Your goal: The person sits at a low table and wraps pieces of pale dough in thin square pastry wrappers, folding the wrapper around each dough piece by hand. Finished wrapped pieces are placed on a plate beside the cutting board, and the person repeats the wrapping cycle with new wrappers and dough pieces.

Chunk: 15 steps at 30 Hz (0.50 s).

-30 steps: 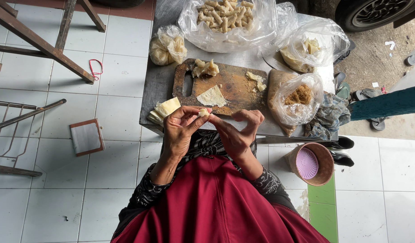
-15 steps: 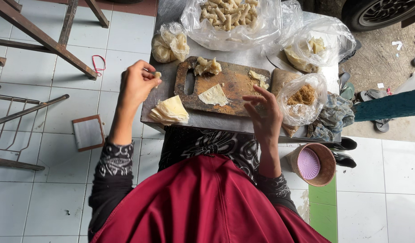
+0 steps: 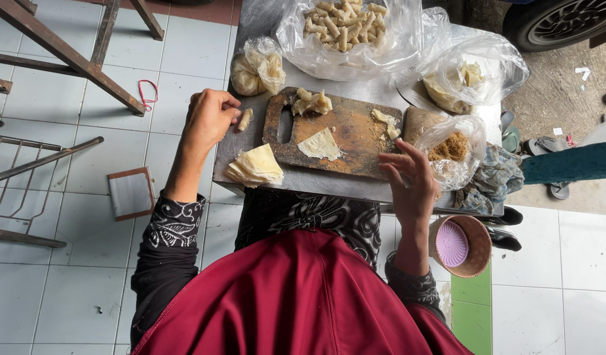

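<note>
Now left hand point(image 3: 209, 118) curled beside roll point(image 3: 245, 119)

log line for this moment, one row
left hand: holds roll | right hand: open, by board edge | wrapper: flat on board | wrapper stack: beside board

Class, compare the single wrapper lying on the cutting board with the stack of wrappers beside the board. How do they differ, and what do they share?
The single wrapper is one thin sheet; the stack of wrappers is many sheets piled thick. The single wrapper lies on the wooden cutting board, the stack on the metal table by the board's corner. Neither hand touches either. Both are pale yellow and roughly triangular.
</note>
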{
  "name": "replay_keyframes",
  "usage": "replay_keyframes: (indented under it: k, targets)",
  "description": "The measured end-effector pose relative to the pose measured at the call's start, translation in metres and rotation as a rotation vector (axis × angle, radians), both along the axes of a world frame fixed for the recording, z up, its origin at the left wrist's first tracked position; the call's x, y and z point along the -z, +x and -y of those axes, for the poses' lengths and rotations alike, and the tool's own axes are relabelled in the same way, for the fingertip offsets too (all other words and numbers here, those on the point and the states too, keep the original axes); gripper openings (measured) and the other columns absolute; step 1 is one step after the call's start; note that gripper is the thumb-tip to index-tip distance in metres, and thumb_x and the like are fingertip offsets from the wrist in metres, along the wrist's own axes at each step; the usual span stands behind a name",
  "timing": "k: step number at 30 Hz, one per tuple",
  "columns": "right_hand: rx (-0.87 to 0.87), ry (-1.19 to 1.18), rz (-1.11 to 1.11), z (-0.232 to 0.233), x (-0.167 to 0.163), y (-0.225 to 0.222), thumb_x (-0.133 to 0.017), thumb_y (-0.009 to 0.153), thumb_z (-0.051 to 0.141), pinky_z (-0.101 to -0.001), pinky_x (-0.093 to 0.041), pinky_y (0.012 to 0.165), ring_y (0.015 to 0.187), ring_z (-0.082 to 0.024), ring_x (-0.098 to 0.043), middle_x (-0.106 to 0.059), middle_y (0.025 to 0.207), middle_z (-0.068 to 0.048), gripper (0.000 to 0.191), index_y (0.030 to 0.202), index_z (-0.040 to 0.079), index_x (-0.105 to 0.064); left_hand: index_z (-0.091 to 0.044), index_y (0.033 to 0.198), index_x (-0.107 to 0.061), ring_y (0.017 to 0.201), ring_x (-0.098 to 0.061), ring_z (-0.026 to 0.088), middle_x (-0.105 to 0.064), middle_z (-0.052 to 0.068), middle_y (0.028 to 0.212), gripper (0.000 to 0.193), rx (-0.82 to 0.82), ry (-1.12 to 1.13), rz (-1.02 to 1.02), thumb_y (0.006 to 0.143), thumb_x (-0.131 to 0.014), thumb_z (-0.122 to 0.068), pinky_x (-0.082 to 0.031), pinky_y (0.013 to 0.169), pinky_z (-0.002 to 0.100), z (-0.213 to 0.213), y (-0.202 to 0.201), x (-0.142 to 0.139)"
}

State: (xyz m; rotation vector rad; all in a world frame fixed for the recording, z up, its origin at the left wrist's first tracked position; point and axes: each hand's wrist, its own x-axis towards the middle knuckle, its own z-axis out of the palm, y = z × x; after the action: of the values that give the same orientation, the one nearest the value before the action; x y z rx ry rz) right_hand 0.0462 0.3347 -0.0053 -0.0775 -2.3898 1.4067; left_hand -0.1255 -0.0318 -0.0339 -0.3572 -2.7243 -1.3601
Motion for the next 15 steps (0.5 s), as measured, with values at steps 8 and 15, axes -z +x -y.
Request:
replay_keyframes:
  k: [8,15]
  targets:
    - [-0.015,0.107,-0.170,0.010,0.001,0.037,-0.076,0.091,-0.006,-0.0289,-0.059,0.086,0.098,-0.018,-0.077,-0.078,0.103,-0.009,0.047,0.133,0.005,-0.058,0.007,0.099,-0.073,0.068,-0.074,0.019,-0.073,0.015,0.078,0.020,-0.070,0.081,-0.016,0.083,-0.081,0.000,-0.056,0.059,0.031,-0.019,0.007,0.016]
    - [0.391,-0.202,-0.484,-0.089,-0.042,0.054,-0.069,0.101,-0.005,-0.0277,-0.062,0.080,0.095,-0.015,-0.077,-0.078,0.107,-0.005,0.028,0.123,0.006,-0.057,0.007,0.108,-0.071,0.072,-0.075,0.020,-0.072,0.015,0.093,0.019,-0.058,0.016,-0.017,0.095,-0.076,-0.005,-0.054,0.059,0.030,-0.013,0.013,0.007]
